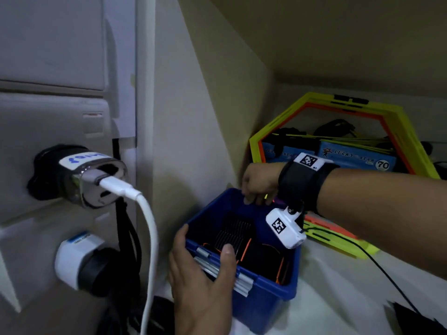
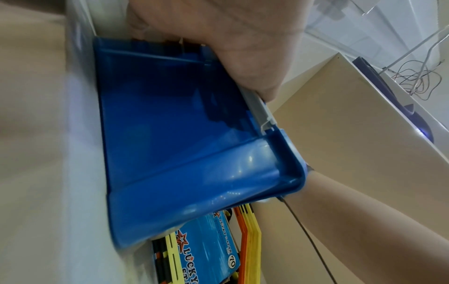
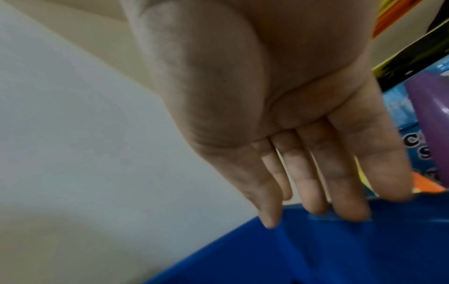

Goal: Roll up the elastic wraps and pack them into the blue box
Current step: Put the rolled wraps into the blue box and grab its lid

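Observation:
The blue box (image 1: 273, 286) stands on a white surface, low in the middle of the head view. Inside it lie black elastic wraps (image 1: 237, 233) with orange edging, one flat and ribbed, others coiled at the right. My left hand (image 1: 203, 281) grips the near rim, thumb over the edge and on the grey handle (image 1: 217, 269); the left wrist view shows the left hand (image 2: 230, 38) curled over the blue box (image 2: 170, 134). My right hand (image 1: 258, 184) is at the far rim. The right hand's (image 3: 303, 182) fingers are straight, their tips touching the blue box (image 3: 316, 249).
A white cable and charger plug (image 1: 96, 180) and a white adapter (image 1: 77, 257) stick out of the panel at left. Yellow and orange hexagon frames (image 1: 338, 107) lean behind the box, with blue Lucky Star cartons (image 1: 358, 155) inside them. A purple object (image 3: 432, 124) is beside my right hand.

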